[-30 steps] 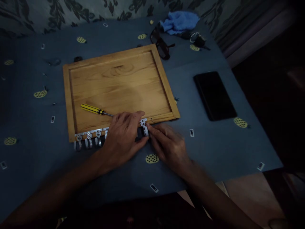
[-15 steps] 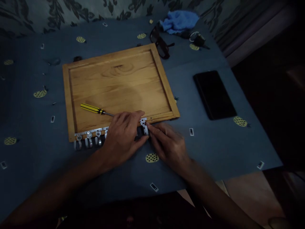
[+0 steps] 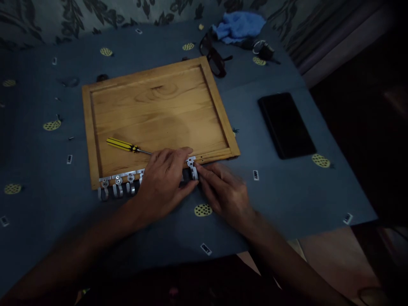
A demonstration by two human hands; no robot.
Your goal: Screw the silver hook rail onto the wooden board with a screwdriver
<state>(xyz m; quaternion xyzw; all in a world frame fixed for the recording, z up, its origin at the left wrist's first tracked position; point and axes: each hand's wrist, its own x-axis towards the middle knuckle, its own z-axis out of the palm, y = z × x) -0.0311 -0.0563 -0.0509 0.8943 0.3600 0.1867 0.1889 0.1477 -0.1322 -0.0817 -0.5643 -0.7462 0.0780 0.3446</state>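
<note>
From my head camera, both my arms reach up from the bottom corners and meet at the near edge of a wooden panel (image 3: 153, 110). My left hand (image 3: 167, 178) lies back upward across that edge, fingers bunched, with thumb and forefinger spread on either side of an end hook (image 3: 192, 165); how firmly the palm grips underneath, I cannot tell. My right hand (image 3: 223, 191) comes in from the other side, fingers curled, its fingertips touching the hook's right side. I cannot tell whether they pinch it or only steady it.

The panel is yellowish wood with swirling grain, a rectangle with a raised frame, lying flat on a dark blue tablecloth (image 3: 287, 204) printed with pineapples and small labels. The hooks are silvery, curved, with flat screw plates seated on the frame. A screwdriver (image 3: 119, 144) with a ribbed yellow and black handle rests on the panel, its thin shaft running behind my left fingers.

I count five hooks in sight: four in a row (image 3: 117, 180) left of my left hand, the fourth partly covered, and the end one between my hands. Just right of it, the frame shows two dark holes (image 3: 201, 159). Beyond the panel are one pair of sunglasses (image 3: 217, 66), one crumpled blue cloth (image 3: 239, 26) and some keys (image 3: 264, 51); one flat black device (image 3: 288, 125) lies to the right.
</note>
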